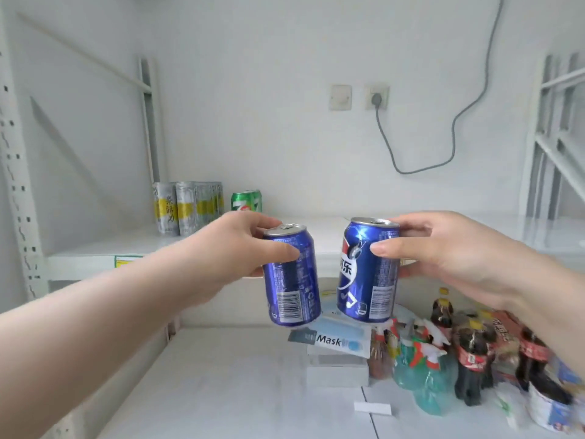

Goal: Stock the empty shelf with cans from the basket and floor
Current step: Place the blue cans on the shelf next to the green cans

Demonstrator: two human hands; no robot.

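My left hand (221,258) grips a blue Pepsi can (292,289) near its top, barcode side toward me. My right hand (456,258) holds a second blue Pepsi can (364,277) with its logo showing. Both cans hang upright, side by side, in front of the front edge of the white shelf (319,236). On that shelf, at the back left, stand several silver-and-yellow cans (186,207) and two green 7-Up cans (245,201). No basket or floor is in view.
The lower shelf (237,375) carries a box of masks (332,340), green spray bottles (424,365), small cola bottles (471,359) and packets at the right. White uprights stand at left (15,153) and right (550,137). A grey cable (456,122) hangs from a wall socket.
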